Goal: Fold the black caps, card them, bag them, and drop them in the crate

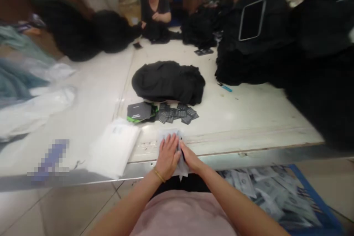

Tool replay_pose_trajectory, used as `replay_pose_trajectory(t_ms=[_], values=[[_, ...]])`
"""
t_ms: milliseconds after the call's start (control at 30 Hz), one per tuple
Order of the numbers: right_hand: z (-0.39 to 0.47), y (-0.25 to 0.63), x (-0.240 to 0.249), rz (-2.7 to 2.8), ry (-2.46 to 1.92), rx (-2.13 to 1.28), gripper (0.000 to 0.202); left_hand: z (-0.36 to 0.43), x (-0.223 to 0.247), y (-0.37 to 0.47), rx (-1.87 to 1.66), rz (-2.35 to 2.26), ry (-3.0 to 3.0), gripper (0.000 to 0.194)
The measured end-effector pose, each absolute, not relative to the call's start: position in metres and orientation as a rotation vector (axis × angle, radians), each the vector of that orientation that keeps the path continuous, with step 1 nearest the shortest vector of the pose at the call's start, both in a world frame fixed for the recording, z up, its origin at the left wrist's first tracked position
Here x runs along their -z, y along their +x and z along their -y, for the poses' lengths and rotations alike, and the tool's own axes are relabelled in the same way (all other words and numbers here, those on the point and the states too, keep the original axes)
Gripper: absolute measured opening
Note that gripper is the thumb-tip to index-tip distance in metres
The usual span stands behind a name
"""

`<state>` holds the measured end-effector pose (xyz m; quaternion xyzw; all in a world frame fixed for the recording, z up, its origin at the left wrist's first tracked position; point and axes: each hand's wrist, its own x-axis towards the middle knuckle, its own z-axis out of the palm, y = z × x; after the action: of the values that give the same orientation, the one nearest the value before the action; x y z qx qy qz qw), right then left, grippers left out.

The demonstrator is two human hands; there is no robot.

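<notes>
Near the front edge of the table, a pale, see-through packet (182, 167) lies under my hands, looking like a plastic bag. My left hand (167, 155) rests flat on top, fingers stretched forward. At the packet's right side, my right hand (189, 156) grips its edge, with the fingertips partly hidden. Just beyond are loose black printed cards (177, 112) and a stack of black tags with green edges (139, 111). Behind them sits a bundled black garment (168, 81). A pile of white plastic bags (114, 147) lies to the left of my hands.
Large black cloth heaps (254, 59) cover the right side, with a phone-like framed object (252, 20) on top. A small blue tool (225, 87) lies beside them. Below the table's right edge, a blue-rimmed crate (312, 191) holds packed bags. Across the table sits a person (155, 14).
</notes>
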<state>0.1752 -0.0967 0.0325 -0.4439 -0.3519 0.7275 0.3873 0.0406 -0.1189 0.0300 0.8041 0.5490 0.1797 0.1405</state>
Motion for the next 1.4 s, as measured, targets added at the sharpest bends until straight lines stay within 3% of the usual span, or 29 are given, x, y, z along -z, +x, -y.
replay_pose_trajectory(t_ms=[133,300,533,933,1000,1067,1133,1233,1400], values=[[0.066,0.209,-0.031,1.073,-1.430,-1.656,0.018,0.120,-0.026,0.061,-0.292,-1.636,2.347,0.056],[0.037,0.228,-0.027,1.121,-1.634,-1.564,0.017,0.081,-0.048,0.070,-0.241,-1.608,2.314,0.034],[0.031,0.208,-0.019,1.148,-1.620,-1.577,0.021,0.011,-0.048,0.063,-0.111,-1.544,2.147,0.025],[0.158,0.220,-0.021,1.260,-1.658,-1.767,0.024,-0.002,-0.044,0.048,-0.294,-1.801,1.898,0.026],[0.159,0.228,-0.025,1.250,-1.632,-1.646,0.022,0.005,-0.053,0.063,-0.323,-1.785,1.877,0.026],[0.151,0.238,-0.033,1.231,-1.571,-1.432,0.034,0.021,-0.065,0.091,-0.397,-1.622,1.865,0.025],[0.144,0.257,-0.044,1.177,-1.548,-1.306,0.044,0.039,-0.079,0.119,-0.550,-1.385,1.861,0.025],[0.157,0.321,-0.058,0.859,-1.636,-1.367,0.040,0.055,-0.091,0.128,-0.803,-1.206,1.964,0.028],[0.243,0.468,-0.034,0.125,-1.952,-1.232,0.021,0.037,-0.067,0.049,-0.793,-1.541,2.088,0.027]])
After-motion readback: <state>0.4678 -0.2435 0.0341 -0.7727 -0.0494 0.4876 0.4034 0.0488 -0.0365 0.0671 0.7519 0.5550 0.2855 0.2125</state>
